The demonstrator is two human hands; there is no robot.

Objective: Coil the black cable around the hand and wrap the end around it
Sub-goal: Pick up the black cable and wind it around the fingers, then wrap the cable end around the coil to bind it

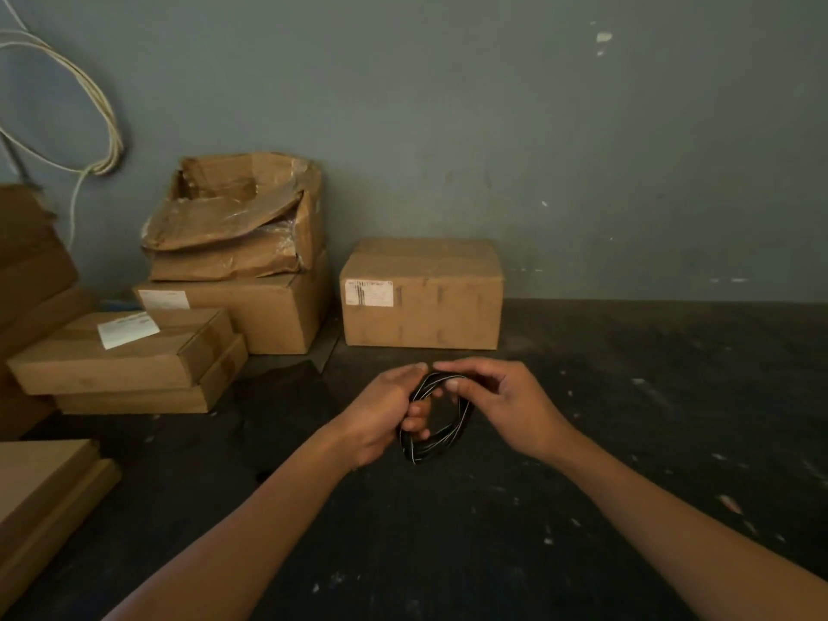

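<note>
The black cable [441, 434], with a thin white stripe, is wound into a small oval coil held in the air above the dark floor. My left hand [385, 414] grips the coil's left side, with its fingers through the loop. My right hand [502, 407] pinches the coil's top right between thumb and fingers. The two hands almost touch at the top of the coil. No loose end of the cable shows.
A sealed cardboard box [421, 293] stands against the grey wall just beyond my hands. Stacked boxes [233, 262] fill the left side, with flat cartons [125, 356] in front. A pale cord [103, 123] hangs on the wall. Dark floor [627, 396] spreads to the right.
</note>
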